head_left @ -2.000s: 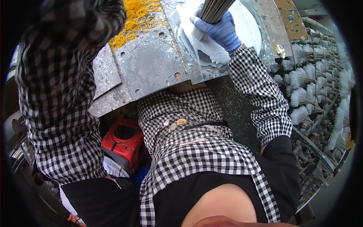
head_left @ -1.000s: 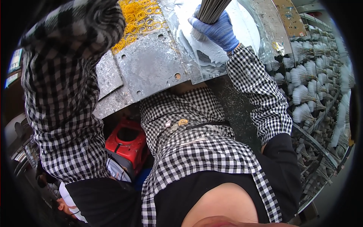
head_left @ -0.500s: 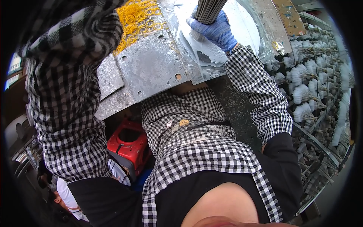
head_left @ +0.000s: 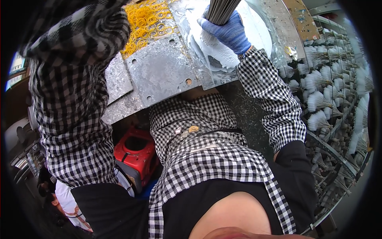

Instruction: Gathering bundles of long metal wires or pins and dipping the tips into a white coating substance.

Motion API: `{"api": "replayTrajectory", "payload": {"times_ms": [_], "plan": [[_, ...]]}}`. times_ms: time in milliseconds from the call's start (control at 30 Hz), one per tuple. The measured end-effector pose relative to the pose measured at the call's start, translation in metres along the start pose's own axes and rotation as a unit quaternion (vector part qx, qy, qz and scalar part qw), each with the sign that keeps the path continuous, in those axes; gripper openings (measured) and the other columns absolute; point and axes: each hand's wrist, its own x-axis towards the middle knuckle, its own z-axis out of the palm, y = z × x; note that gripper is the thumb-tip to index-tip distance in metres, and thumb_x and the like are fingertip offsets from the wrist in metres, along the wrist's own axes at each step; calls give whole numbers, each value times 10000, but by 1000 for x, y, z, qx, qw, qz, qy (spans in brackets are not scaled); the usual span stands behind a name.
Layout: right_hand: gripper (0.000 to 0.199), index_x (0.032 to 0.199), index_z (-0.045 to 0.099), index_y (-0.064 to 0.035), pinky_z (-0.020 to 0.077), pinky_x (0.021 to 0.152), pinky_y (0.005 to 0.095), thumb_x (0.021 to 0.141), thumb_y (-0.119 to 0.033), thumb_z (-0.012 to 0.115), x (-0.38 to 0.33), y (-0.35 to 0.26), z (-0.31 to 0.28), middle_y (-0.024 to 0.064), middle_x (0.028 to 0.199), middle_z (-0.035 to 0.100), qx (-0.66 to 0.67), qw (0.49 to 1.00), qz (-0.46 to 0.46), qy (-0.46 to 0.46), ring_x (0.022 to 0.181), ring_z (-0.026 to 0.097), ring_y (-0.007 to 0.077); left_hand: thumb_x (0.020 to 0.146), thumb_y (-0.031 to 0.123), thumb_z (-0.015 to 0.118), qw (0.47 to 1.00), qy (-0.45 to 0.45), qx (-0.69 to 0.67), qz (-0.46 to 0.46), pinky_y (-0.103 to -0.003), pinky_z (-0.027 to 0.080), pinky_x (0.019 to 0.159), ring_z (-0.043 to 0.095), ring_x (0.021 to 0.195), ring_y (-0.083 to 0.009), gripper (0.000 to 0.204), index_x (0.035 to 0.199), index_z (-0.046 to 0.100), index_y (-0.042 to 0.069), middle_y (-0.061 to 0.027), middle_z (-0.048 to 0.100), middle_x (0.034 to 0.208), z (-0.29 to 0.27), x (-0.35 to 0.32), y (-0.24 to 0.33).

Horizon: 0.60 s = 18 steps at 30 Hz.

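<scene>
My right hand [head_left: 229, 32], in a blue glove, is shut around a bundle of thin grey sticks [head_left: 221, 11] held upright at the top of the view. The bundle's lower end stands in white paste [head_left: 217, 53] smeared on a metal table [head_left: 163, 73]. My left arm in a checked sleeve [head_left: 75, 79] reaches up at the left, and its hand is out of sight past the top edge. A heap of yellow rubber bands [head_left: 145, 22] lies on the table between the two arms.
Racks of white brush tufts [head_left: 322, 103] fill the right side. A red plastic container [head_left: 135, 153] sits under the table near my legs. The table's near edge runs just above my chest, with several bolt holes in its plates.
My left arm has swung up and inward, its sleeve now covering more of the top left. My right hand and the stick bundle have shifted slightly upward over the white paste.
</scene>
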Motion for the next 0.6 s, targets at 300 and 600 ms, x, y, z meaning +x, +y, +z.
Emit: {"api": "replayTrajectory", "payload": {"times_ms": [300, 600], "plan": [[265, 958, 690, -47, 571, 698, 312, 827, -230, 830, -6, -15, -7, 23, 843, 719, 51, 998, -24, 1, 761, 689, 124, 723, 268, 939, 946, 304, -89, 64, -395, 550, 912, 654, 1031, -209, 749, 1323, 523, 98, -79, 668, 1108, 67, 51, -20], [671, 1446, 485, -66, 359, 1178, 405, 935, -423, 734, -11, -28, 73, 146, 1444, 534, 343, 939, -4, -33, 1364, 481, 194, 737, 327, 902, 933, 318, -161, -57, -378, 579, 714, 728, 763, -335, 504, 1108, 703, 50, -164, 717, 821, 145, -19, -1]]}}
